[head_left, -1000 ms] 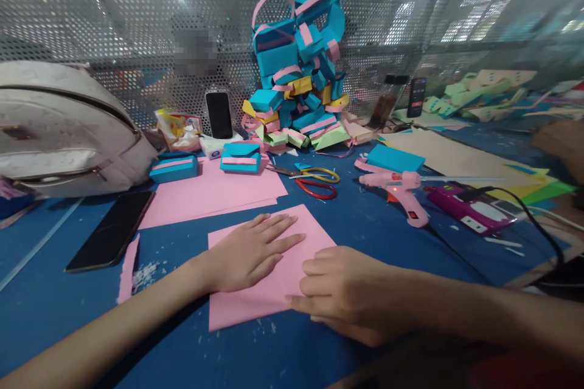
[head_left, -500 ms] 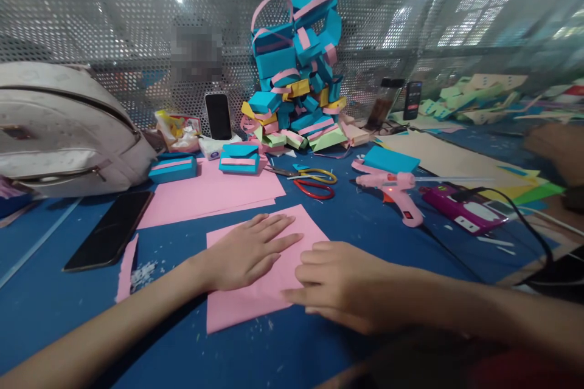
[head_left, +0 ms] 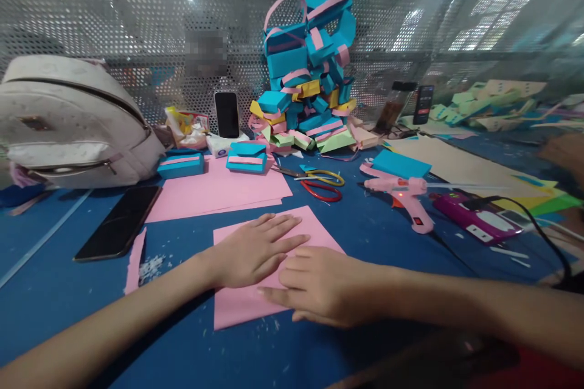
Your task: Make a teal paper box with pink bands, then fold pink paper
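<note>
A pink sheet of paper (head_left: pixel 237 309) lies on the blue tabletop in front of me, and it looks folded over. My left hand (head_left: pixel 255 250) rests flat on it with the fingers spread. Just right of that, my right hand (head_left: pixel 328 285) presses on the same sheet, its fingers curled in and the thumb stretched to the left. Nothing shows inside its curled fingers. Both hands hide the middle of the paper. Beyond it lie scissors (head_left: pixel 322 185) with one yellow and one red handle. A pink glue gun (head_left: pixel 406 194) lies to the right.
More pink sheets (head_left: pixel 214 194) lie behind, near two small blue paper boxes (head_left: pixel 246 158). A tall stack of blue paper boxes (head_left: pixel 287 64) stands against the perforated metal panel. Left are a white backpack (head_left: pixel 73 127) and a dark phone (head_left: pixel 118 223); right, a purple power strip (head_left: pixel 474 219).
My right hand has slid left across the pink paper, closer to my left hand. The left hand stays flat on it. The whole view has shifted slightly.
</note>
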A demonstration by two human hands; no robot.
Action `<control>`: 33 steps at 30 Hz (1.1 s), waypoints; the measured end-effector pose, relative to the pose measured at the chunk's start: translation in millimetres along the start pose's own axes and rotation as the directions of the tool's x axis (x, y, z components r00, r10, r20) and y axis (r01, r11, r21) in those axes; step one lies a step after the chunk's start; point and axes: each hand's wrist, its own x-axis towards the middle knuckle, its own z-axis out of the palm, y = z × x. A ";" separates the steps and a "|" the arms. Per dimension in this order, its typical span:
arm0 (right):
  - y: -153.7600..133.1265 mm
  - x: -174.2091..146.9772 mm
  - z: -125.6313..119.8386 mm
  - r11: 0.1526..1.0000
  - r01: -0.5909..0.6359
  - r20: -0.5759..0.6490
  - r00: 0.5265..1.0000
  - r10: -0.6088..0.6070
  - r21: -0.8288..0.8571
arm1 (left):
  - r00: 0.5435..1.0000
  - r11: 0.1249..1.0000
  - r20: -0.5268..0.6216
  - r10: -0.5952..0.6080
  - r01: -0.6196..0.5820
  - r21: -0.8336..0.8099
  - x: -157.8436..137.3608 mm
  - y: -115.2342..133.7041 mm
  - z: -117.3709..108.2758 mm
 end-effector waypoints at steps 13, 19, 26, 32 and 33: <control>-12.3 15.4 5.2 0.993 0.117 -0.030 0.993 -0.116 0.022 | 1.000 1.000 -0.007 0.009 -0.009 0.023 0.7 -1.7 2.9; -20.7 42.7 7.0 0.985 0.167 -0.009 0.986 -0.167 0.029 | 0.999 1.000 -0.040 0.012 -0.011 0.010 0.7 -2.1 6.0; -33.2 65.5 12.2 0.980 0.189 0.000 0.982 -0.190 0.067 | 0.998 1.000 -0.061 0.022 -0.022 0.006 0.1 -0.9 4.6; -29.3 60.7 2.6 0.993 0.110 0.048 0.992 -0.112 0.045 | 0.997 0.999 -0.070 0.031 -0.030 0.013 0.8 -3.9 9.0; -27.2 56.7 -0.2 0.994 0.101 0.051 0.993 -0.103 0.035 | 0.997 0.999 -0.068 0.034 -0.033 0.013 0.6 -4.3 9.2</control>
